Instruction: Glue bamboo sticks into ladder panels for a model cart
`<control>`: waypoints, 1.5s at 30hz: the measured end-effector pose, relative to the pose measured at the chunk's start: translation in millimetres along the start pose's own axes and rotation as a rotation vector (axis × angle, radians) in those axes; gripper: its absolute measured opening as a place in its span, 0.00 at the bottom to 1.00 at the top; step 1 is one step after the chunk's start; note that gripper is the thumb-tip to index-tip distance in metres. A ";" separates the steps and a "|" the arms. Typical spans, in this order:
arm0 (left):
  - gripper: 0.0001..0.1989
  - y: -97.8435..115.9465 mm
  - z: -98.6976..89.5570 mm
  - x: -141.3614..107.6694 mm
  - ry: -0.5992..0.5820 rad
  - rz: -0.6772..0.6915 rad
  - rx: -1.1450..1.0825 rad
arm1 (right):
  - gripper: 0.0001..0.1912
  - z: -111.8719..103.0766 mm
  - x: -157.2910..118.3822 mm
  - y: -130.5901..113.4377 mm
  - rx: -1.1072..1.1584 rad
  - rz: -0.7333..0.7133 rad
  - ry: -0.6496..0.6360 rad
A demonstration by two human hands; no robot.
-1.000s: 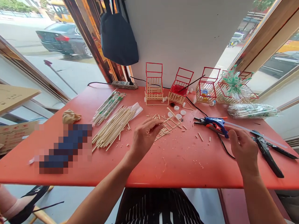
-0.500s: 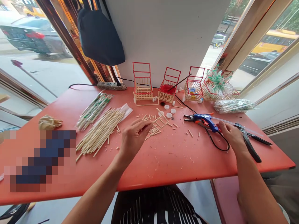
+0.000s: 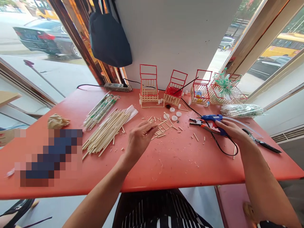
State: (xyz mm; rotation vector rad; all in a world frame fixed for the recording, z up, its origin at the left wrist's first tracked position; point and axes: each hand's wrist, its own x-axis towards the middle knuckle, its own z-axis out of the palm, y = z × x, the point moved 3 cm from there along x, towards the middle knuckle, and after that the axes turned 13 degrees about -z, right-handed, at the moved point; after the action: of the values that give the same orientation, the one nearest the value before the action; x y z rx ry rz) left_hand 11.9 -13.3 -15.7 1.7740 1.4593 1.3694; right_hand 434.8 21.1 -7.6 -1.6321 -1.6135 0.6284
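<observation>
My left hand (image 3: 142, 134) pinches a small ladder-like frame of thin wooden sticks (image 3: 163, 127) between thumb and fingers, above loose stick pieces. On the right, my right hand (image 3: 234, 130) has its fingers around the handle of a blue glue gun (image 3: 212, 117), whose nozzle points left. A clear glue stick (image 3: 239, 124) sticks out of its back end. Close under the gun lie pliers with orange-and-grey handles (image 3: 207, 128), their jaws apart. Several white bottle caps (image 3: 178, 114) rest just beyond the frame.
Along the back stand several small stick carts with red tops (image 3: 148, 85). Left lie a pile of wooden sticks (image 3: 106, 131), wrapped sticks (image 3: 101, 110) and crumpled brown paper (image 3: 57, 121). A power strip (image 3: 118, 87) is behind. Black-handled cutters (image 3: 267, 145) lie right. The gun's cord (image 3: 222, 152) loops forward.
My right hand has closed around the glue gun's handle and shifted it, so it now shows apart from the pliers. My left hand keeps the stick frame. The whole view has shifted slightly.
</observation>
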 end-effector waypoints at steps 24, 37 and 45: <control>0.08 -3.4 -4.0 -6.4 0.126 0.164 0.368 | 0.17 123.5 -68.7 -109.6 -0.039 -0.621 0.052; 0.09 6.3 -6.6 -5.4 0.035 0.112 0.278 | 0.18 132.0 -71.0 -122.3 -0.355 -0.831 0.064; 0.10 6.1 -5.6 -4.7 0.045 0.111 0.283 | 0.21 133.7 -69.4 -115.8 -0.409 -0.837 0.077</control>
State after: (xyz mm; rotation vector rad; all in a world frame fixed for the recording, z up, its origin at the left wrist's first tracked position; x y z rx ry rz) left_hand 10.0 -20.8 -10.3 2.0369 1.6696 1.3156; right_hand 252.8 -33.2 -8.5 -1.0385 -2.2337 -0.2067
